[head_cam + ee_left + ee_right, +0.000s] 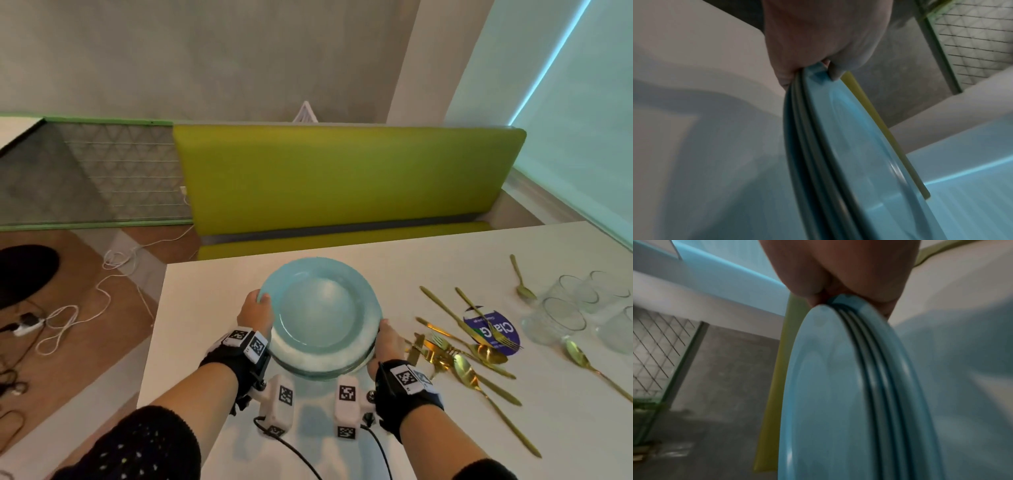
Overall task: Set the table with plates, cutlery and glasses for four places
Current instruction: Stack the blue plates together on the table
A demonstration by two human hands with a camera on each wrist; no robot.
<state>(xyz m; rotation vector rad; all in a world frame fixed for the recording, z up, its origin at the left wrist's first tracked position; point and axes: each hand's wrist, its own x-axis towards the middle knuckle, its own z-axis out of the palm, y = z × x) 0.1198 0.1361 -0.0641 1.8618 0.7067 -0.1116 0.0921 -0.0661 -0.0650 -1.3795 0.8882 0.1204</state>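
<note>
Nearest, both hands clamp one stack of blue plates from opposite sides: left hand pinching the left rim, right hand pinching the right rim, stack level between them above the white table. Farther right lie gold cutlery and empty glasses, unsorted.

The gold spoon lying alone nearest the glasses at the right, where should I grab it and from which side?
Pinch the gold spoon at mid-handle, coming from above on the near right. The thin handle lies flat on bare table, while its bowl sits close to the glasses.
</note>
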